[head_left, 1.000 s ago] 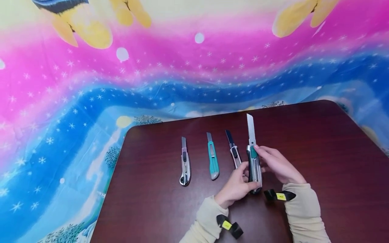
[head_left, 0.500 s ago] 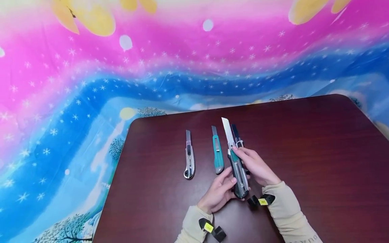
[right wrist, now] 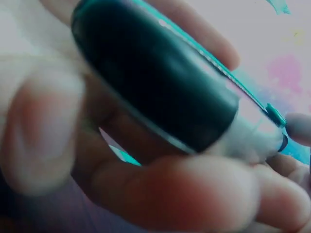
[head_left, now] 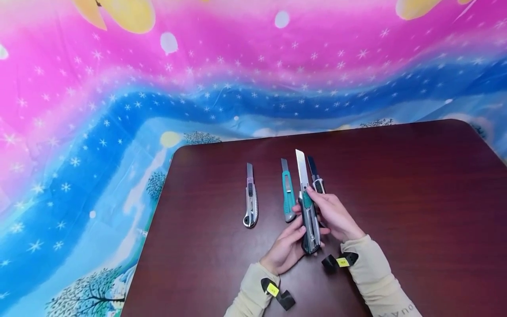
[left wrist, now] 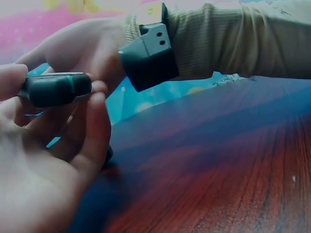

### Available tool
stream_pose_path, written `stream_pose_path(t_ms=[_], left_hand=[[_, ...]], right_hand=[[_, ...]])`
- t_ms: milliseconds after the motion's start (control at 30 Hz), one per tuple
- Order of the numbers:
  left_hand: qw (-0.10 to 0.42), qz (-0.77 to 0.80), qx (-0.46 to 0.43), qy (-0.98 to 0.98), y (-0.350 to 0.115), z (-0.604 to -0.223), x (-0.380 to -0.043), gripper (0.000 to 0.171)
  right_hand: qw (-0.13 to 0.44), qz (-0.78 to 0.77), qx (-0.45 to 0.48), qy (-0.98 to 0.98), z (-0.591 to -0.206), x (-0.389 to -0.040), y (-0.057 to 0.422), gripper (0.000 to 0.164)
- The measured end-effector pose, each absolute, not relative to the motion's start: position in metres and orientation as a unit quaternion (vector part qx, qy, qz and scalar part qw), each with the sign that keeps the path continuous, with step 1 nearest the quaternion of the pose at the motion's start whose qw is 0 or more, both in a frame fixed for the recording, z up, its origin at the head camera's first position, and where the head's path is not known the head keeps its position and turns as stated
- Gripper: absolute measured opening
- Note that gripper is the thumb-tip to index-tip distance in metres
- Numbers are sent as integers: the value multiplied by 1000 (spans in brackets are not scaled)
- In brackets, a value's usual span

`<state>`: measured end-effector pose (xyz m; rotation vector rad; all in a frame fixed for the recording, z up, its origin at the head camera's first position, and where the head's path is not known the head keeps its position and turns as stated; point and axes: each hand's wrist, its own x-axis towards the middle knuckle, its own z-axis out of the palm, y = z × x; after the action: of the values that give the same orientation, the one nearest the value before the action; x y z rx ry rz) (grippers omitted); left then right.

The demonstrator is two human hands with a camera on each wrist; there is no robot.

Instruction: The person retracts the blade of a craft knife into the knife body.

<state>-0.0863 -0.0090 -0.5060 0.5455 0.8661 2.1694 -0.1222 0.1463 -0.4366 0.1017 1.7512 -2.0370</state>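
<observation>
While the large utility knife [head_left: 308, 220] is held above the surface [head_left: 396, 198], its butt is cupped by the left hand [head_left: 286, 249] and its slider end pinched by the right hand [head_left: 334, 215]. Rigid and light, it is judged safest taken by the handle, behind the exposed blade [head_left: 302, 167].

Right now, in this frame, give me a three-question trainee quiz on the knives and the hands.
1. True or false: the blade of the large utility knife is extended.
2. How many knives lie on the table, not held? A) two B) three C) four
3. Fill in: the left hand holds the knife at its ____ end.

Key: 1 true. 2 B: silver knife, teal knife, black-bladed knife. 3 rear; the right hand grips near the slider.
</observation>
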Motion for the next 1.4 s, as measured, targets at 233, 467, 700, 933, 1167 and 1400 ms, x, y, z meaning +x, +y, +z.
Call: stream_pose_path(t_ms=[233, 467, 700, 933, 1167, 1400], left_hand=[[366, 835, 195, 363, -7, -507, -88, 47], [339, 829, 179, 407, -5, -513, -88, 46], [312, 831, 161, 431, -5, -515, -89, 48], [304, 830, 152, 441, -5, -514, -92, 49], [301, 833, 142, 442, -6, -517, -95, 47], [295, 837, 136, 441, -7, -519, -95, 46]], right_hand=[[225, -717, 52, 658, -436, -124, 149, 67], [210, -715, 30, 666, -440, -126, 148, 62], [197, -718, 41, 666, -445, -129, 144, 61], [196, -722, 64, 660, -444, -130, 142, 60], [199, -726, 46, 657, -447, -131, 139, 55], [216, -728, 41, 650, -451, -132, 138, 54]])
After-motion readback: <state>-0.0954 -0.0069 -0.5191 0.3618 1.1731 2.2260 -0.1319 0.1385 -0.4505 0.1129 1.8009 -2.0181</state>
